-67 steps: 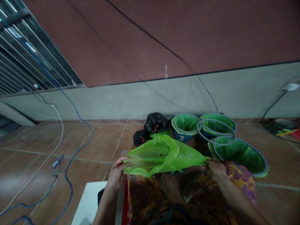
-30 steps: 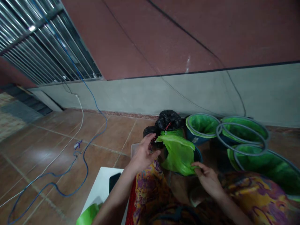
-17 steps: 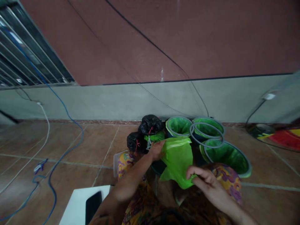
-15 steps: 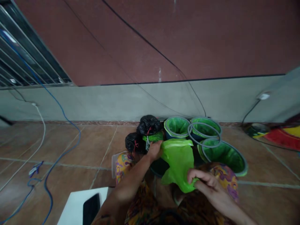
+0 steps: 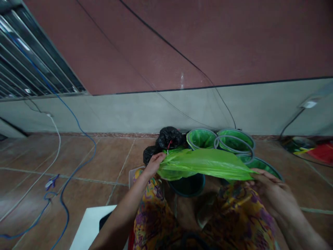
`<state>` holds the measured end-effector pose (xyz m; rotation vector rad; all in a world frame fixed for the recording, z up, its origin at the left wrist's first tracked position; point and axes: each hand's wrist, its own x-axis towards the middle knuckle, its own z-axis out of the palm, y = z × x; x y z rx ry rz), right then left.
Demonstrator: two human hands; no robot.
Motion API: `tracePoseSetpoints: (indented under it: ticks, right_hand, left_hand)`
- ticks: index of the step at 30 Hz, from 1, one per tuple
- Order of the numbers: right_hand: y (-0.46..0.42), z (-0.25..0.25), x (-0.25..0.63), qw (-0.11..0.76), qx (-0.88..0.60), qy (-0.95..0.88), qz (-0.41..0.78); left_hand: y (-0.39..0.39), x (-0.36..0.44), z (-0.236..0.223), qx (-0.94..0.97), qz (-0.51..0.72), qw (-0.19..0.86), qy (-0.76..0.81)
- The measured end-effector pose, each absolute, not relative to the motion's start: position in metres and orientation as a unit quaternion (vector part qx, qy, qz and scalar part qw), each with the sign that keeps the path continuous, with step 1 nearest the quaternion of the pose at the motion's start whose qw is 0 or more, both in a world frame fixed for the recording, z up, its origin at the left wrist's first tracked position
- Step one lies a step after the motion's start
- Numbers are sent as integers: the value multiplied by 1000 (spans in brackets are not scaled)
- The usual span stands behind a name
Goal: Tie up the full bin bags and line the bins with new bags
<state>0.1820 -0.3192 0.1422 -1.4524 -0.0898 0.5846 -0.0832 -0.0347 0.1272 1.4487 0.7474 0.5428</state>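
Observation:
A bright green plastic bag (image 5: 205, 161) is stretched sideways between my two hands. My left hand (image 5: 156, 161) is closed on its left end, close to the black tied bags (image 5: 169, 138). At the other end, my right hand (image 5: 269, 180) pinches a gathered corner of the plastic. Below the stretched bag stands a dark bin (image 5: 191, 187), its far side hidden by the green plastic. Behind it are bins lined with green bags (image 5: 201, 139), and grey rings (image 5: 235, 137) lie across the tops at the right.
A white board (image 5: 90, 222) with a dark phone-like object partly behind my left arm lies at the lower left. Blue cable (image 5: 68, 205) and a white cable (image 5: 56, 139) run over the tiled floor, near small purple-handled scissors or clippers (image 5: 52, 182). The wall (image 5: 130, 113) rises behind the bins.
My right hand has moved right and up, pulling the green bag from a hanging shape into a long sideways stretch. My left hand has shifted slightly left, and more of the dark bin shows.

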Motion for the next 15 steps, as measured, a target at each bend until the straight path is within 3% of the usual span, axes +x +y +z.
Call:
tracePoseSetpoints:
  ticks: [7,15]
  right_hand:
    - [-296,137,178,711,-663,-68,224]
    - [-303,115,170,670,-701,-51,238]
  left_hand:
    - [-51,-101,142,713,232,583,313]
    - [-37,-117,119,602,378,557,429]
